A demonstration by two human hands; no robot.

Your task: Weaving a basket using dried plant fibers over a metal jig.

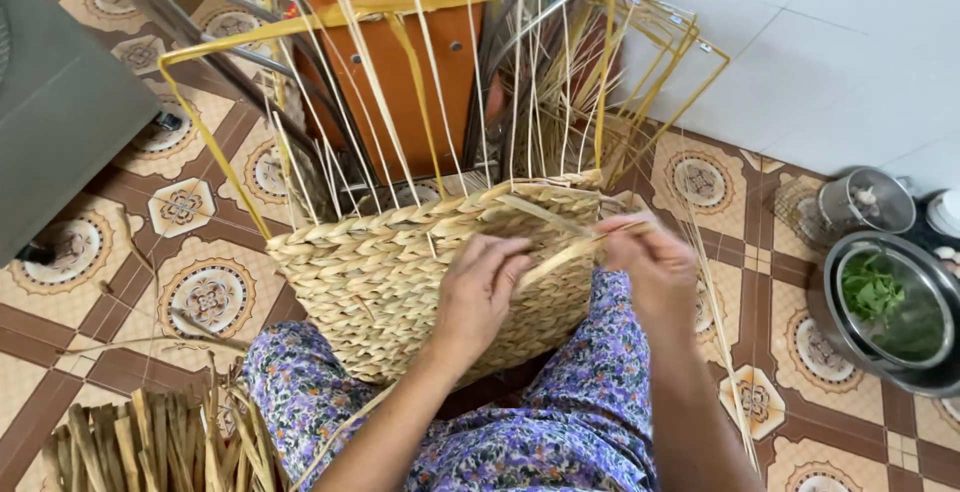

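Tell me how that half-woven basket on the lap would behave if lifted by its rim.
The basket is probably light, being plaited dry straw. Its woven wall looks fairly firm, yet may flex. The loose upright strands above the rim would likely sway and snag on the yellow frame.

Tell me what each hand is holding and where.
Right hand pinches a flat straw strand near its upper end; left hand presses the half-woven basket wall.

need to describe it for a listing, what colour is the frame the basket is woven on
Yellow: the thin frame rises above the straw-coloured woven basket, clearest in the head view.
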